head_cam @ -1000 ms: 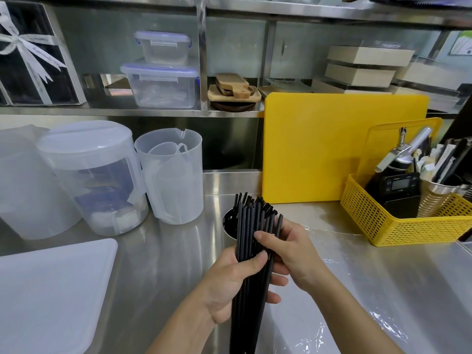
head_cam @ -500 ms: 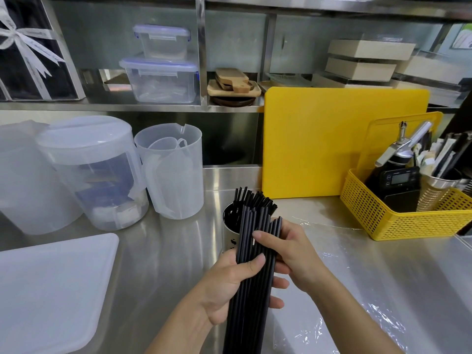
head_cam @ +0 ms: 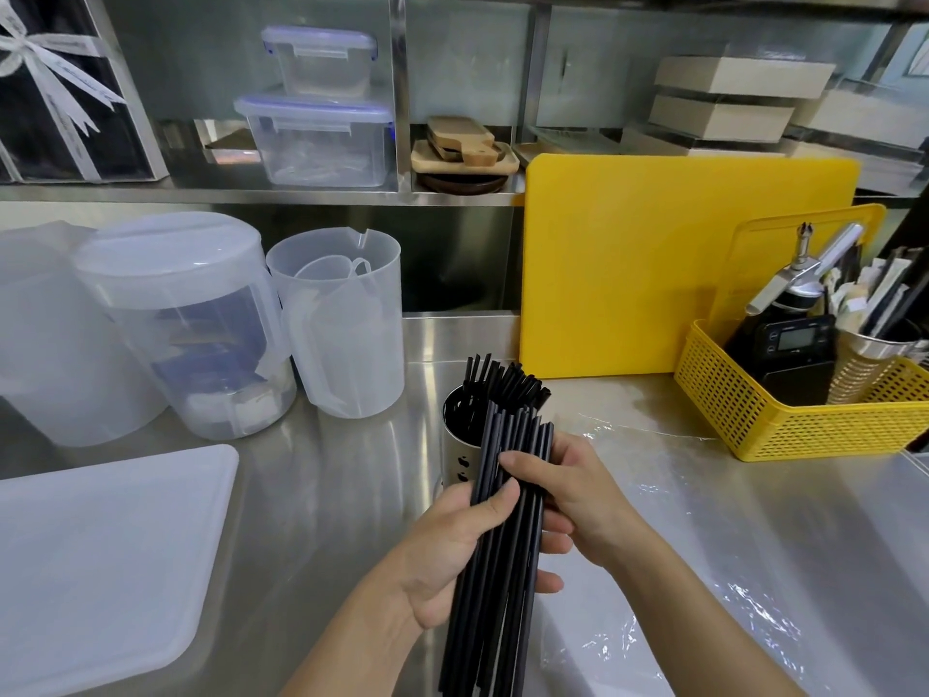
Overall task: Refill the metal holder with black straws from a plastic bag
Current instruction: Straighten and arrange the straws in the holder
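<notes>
Head view: my left hand (head_cam: 452, 550) grips a bundle of black straws (head_cam: 495, 570), my right hand (head_cam: 578, 495) pinches the same bundle near its top. Just behind, the metal holder (head_cam: 460, 455) on the counter (head_cam: 321, 495) already holds straws. Clear plastic bag (head_cam: 704, 570) lies right. Two lidded jugs left, one yellow basket (head_cam: 804, 425) right; bare counter between.

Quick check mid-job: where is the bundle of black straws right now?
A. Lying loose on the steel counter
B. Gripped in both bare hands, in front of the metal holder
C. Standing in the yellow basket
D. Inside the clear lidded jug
B: the bundle of black plastic straws is clasped by the left hand and right hand, just in front of the cylindrical metal holder, which already contains some straws.
</notes>
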`<state>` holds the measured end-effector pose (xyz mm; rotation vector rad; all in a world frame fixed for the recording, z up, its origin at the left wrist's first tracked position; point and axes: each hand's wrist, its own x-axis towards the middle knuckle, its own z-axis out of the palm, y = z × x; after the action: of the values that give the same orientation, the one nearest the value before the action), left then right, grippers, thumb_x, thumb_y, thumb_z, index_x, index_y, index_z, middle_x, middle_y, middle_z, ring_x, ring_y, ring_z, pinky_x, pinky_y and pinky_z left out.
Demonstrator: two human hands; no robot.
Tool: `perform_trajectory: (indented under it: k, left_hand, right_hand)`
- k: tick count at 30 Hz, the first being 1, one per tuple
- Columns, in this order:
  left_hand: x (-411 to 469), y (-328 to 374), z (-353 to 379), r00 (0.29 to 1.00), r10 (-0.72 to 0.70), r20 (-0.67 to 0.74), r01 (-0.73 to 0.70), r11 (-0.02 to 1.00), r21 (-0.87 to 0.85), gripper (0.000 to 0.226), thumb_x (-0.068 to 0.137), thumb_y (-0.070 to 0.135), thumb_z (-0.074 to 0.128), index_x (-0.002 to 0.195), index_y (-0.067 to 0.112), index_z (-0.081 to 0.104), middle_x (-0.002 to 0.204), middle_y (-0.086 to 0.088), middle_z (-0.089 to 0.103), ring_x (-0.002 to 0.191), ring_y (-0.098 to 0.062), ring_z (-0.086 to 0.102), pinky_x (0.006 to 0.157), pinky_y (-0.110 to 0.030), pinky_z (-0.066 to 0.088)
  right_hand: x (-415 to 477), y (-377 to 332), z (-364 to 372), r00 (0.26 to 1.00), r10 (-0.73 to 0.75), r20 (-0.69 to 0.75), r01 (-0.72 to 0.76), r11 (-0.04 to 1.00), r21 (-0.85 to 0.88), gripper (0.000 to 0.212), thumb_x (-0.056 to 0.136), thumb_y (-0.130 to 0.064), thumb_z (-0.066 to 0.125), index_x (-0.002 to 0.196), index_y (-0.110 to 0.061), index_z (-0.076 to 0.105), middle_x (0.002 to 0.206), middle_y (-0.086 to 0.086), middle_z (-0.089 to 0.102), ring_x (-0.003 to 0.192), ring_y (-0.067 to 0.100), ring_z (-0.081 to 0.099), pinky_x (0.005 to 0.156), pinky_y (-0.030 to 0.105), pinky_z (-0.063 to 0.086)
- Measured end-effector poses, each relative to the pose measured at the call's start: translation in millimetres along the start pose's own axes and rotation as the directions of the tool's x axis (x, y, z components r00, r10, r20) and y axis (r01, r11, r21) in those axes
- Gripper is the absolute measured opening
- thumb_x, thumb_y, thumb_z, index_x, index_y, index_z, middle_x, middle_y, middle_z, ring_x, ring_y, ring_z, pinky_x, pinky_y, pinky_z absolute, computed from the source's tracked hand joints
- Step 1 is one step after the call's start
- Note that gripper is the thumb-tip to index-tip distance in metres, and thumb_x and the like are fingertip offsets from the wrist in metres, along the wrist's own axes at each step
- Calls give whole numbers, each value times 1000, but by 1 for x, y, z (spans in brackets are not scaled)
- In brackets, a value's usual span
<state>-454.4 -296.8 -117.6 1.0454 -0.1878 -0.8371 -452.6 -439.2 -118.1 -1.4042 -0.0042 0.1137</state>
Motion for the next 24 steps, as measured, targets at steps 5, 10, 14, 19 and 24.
perform_trajectory:
  k: [5, 10, 14, 19, 24]
  left_hand:
    - [1, -2, -3, 1000, -27, 16, 27, 999, -23, 35, 87, 24, 52, 106, -5, 60, 90, -21, 69, 85, -28, 69, 60, -41, 59]
    - [4, -5, -4, 998, -21, -57, 22, 999, 27, 32, 84, 27, 56, 102, 1, 61, 81, -14, 68, 65, -20, 63, 49, -32, 53]
    - [5, -8, -7, 999, -31, -40, 29, 998, -58, 22, 81, 24, 61, 92, 5, 60, 76, -7, 62, 53, -13, 48, 41, -20, 38]
    - [5, -9, -13, 998, -46, 32, 49, 994, -98, 21, 84, 23, 60, 97, 7, 62, 79, -7, 63, 53, -11, 46, 40, -18, 37]
    - [3, -8, -9, 999, -32, 41, 34, 998, -49, 24, 82, 31, 59, 89, 9, 67, 80, -8, 67, 54, -11, 47, 41, -18, 37]
  right_hand:
    - [-2, 0, 0, 1000, 3, 16, -3, 999, 36, 9, 85, -7, 59, 85, 1, 56, 48, 3, 56, 25, 6, 33, 30, 14, 28]
    - [-3, 3, 4, 998, -30, -60, 28, 999, -33, 8, 86, -6, 59, 82, 1, 56, 53, 6, 55, 28, 8, 34, 31, 16, 27]
    - [-1, 8, 4, 992, -39, -121, 33, 998, -46, 9, 82, -2, 61, 76, 1, 56, 52, 4, 56, 33, 11, 39, 35, 18, 31]
    - [-2, 4, 5, 998, 6, -66, -2, 998, 61, 17, 76, -4, 66, 90, 4, 60, 74, 17, 57, 45, 10, 54, 38, 14, 37]
    - [-5, 2, 8, 996, 55, -75, -47, 993, 107, 11, 80, -7, 65, 86, 1, 60, 71, 15, 53, 37, 9, 47, 35, 16, 33]
